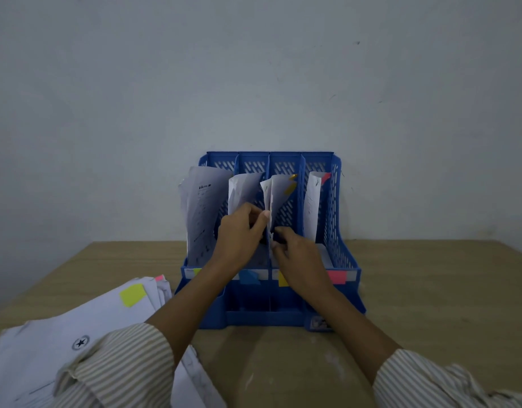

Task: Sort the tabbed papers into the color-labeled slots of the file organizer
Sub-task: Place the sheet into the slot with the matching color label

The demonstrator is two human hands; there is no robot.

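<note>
A blue file organizer [339,248] with several slots stands on the table against the wall. Its front carries coloured labels: green [197,271], blue [248,277], yellow [282,279], pink [336,276]. A paper with a yellow tab [278,189] stands in the third slot. My left hand [239,237] pinches its lower edge from the left, and my right hand [298,260] pinches it from the right. Papers [202,207] lean in the first slot, another paper [239,189] in the second, and a pink-tabbed paper [312,198] in the fourth.
A loose stack of tabbed papers [86,325] lies at the front left of the wooden table [430,290], the top sheet bearing a yellow-green tab [131,295]. A plain wall rises right behind the organizer.
</note>
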